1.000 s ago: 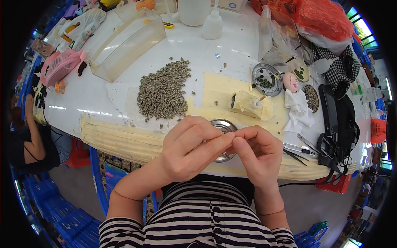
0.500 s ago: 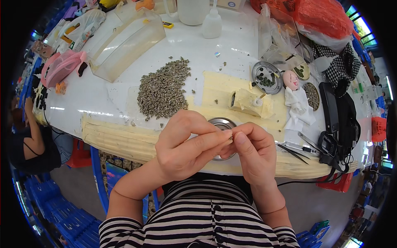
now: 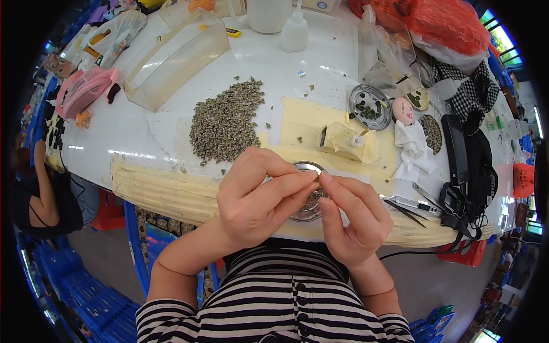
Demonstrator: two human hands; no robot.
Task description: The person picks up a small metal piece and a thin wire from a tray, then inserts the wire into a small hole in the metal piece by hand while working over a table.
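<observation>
My left hand (image 3: pixel 251 197) is closed in a pinch. At its fingertips is a tiny piece, mostly hidden and too small to name. My right hand (image 3: pixel 357 214) meets those fingertips with its index finger, while its thumb stands apart below. Under both hands is a round metal dish (image 3: pixel 307 214) with small grey-brown pieces in it, partly covered by my fingers. Beyond my left hand lies a large heap of small metallic-looking pieces (image 3: pixel 226 123).
A tape-wrapped block (image 3: pixel 349 143) stands on yellowish paper. To the right are a metal dish of dark green bits (image 3: pixel 370 107), a crumpled tissue (image 3: pixel 412 148), tweezers (image 3: pixel 406 211) and a black strapped device (image 3: pixel 457 166). A clear tray (image 3: pixel 177 63) and squeeze bottle (image 3: pixel 294 31) stand behind.
My right thumb has come away from the fingertips and moved down, and the right fingers have straightened. More of the dish's contents shows. My left hand keeps its pinch.
</observation>
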